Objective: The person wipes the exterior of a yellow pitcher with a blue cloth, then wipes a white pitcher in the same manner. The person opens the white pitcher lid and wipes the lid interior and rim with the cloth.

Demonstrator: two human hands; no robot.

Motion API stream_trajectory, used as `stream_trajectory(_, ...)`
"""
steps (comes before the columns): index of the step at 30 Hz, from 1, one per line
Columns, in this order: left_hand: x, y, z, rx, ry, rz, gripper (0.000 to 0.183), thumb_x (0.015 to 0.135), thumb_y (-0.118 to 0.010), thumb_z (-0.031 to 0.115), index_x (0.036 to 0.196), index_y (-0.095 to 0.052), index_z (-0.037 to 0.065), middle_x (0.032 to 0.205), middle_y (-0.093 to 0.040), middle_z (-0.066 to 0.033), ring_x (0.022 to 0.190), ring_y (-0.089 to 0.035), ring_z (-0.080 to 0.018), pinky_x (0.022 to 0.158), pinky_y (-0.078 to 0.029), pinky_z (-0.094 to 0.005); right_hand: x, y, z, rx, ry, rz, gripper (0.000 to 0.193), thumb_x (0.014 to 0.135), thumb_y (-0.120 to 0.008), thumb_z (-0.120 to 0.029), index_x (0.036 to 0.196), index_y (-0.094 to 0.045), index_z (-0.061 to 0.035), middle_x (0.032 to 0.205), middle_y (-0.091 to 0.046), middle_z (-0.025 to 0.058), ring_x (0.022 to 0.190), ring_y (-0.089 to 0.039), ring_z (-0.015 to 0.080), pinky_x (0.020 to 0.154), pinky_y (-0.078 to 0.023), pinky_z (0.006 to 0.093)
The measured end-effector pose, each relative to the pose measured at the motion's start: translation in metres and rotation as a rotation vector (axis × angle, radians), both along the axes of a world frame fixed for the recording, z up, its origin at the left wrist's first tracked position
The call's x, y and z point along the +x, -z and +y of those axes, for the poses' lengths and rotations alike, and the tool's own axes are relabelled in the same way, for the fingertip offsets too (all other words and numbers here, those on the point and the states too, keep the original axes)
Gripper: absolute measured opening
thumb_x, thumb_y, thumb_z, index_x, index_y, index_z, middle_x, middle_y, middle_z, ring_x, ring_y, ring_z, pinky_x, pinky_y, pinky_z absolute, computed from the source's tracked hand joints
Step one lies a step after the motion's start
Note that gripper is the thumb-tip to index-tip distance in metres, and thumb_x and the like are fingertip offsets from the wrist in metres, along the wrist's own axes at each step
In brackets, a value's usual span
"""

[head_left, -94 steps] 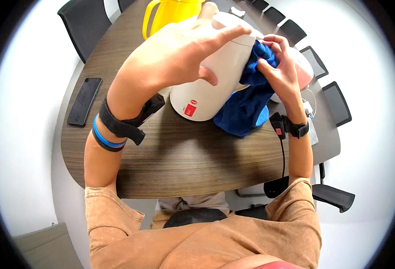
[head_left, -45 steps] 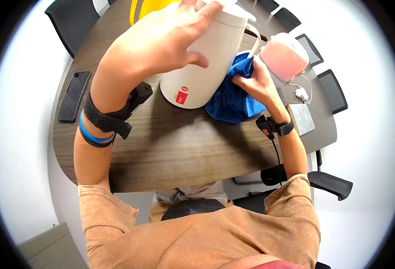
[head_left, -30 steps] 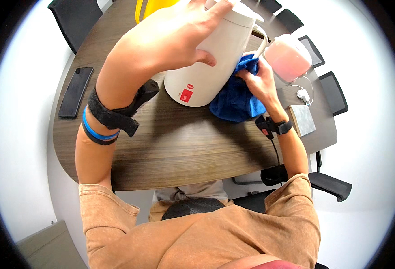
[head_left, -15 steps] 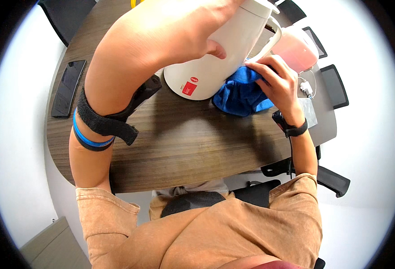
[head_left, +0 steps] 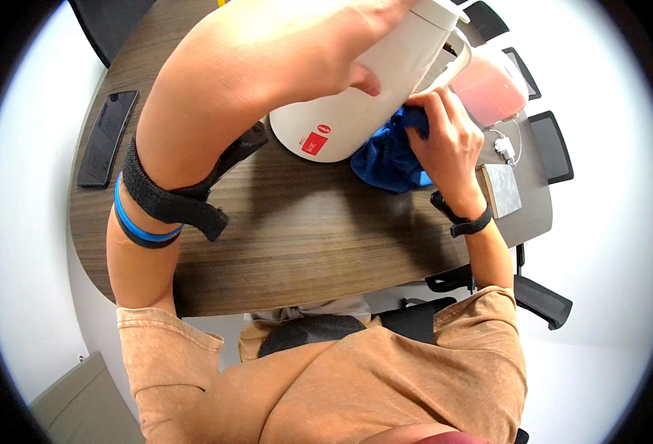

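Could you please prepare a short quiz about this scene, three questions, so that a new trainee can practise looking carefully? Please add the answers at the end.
1. Which hand holds the blue cloth?
2. True or false: the black phone lies to the left of the white jug.
3. Choose what the left hand touches: A) grey notebook; B) white jug; C) pink box.

Key: 1. The right hand. 2. True. 3. B.
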State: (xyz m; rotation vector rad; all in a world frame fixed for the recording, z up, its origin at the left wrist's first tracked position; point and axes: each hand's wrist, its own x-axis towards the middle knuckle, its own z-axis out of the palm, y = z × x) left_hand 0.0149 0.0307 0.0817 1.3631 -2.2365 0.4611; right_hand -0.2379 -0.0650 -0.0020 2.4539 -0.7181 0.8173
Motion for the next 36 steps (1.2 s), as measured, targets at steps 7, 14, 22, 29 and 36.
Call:
stream_trajectory(7,0.001,0.004,-0.003,-0.058,-0.034,-0.012,0.09,0.087,-0.082,0.026,0.153,-0.032,-0.01,0.152,-0.032,-0.0434,0.129,-0.056,-0.0482,0.11,-0.049,-0.0389,0.001,0.006,0.004,0.196,0.215,-0.118,0.035,0.074,-0.083,-0.014,0.101,-0.061,-0.0127,0.098,-0.067,0.0075,0.089,-0.07,0.0292,0.069,-0.055,0.0397)
stream_trajectory(14,-0.001,-0.001,0.001,-0.009,-0.034,-0.026,0.091,0.087,-0.082,0.026,0.153,-0.032,-0.01,0.149,-0.036,-0.0391,0.129,-0.056,-0.0467,0.11,-0.049,-0.039,-0.011,0.014,-0.034,0.623,0.038,-0.371,0.052,0.081,-0.083,-0.021,0.121,-0.055,-0.0052,0.101,-0.07,0.0114,0.098,-0.068,0.0227,0.086,-0.055,0.0379)
stream_trajectory(22,0.003,-0.003,0.001,0.023,0.046,0.019,0.089,0.086,-0.082,0.026,0.151,-0.032,-0.011,0.146,-0.037,-0.0395,0.127,-0.057,-0.0473,0.109,-0.049,-0.0409,-0.011,0.01,-0.05,0.966,-0.067,-0.31,0.019,0.088,-0.076,-0.017,0.101,-0.07,-0.0031,0.082,-0.065,-0.0017,0.079,-0.057,0.0047,0.073,-0.05,0.0249)
stream_trajectory(29,0.005,0.005,-0.007,-0.062,0.021,-0.001,0.088,0.085,-0.083,0.024,0.148,-0.033,-0.011,0.143,-0.039,-0.0396,0.125,-0.057,-0.049,0.108,-0.05,-0.0412,-0.001,0.007,-0.044,0.897,-0.102,-0.31,0.013,0.088,-0.072,-0.012,0.095,-0.07,-0.0016,0.073,-0.061,-0.0036,0.073,-0.054,0.0043,0.065,-0.048,0.0253)
stream_trajectory(36,0.004,-0.006,0.001,0.037,0.069,0.037,0.09,0.085,-0.082,0.026,0.15,-0.032,-0.01,0.146,-0.035,-0.042,0.128,-0.055,-0.0508,0.11,-0.049,-0.0413,-0.008,0.011,-0.054,0.998,-0.06,-0.317,0.011,0.088,-0.069,-0.012,0.093,-0.066,-0.0033,0.072,-0.056,-0.0041,0.07,-0.05,0.0049,0.063,-0.045,0.0255)
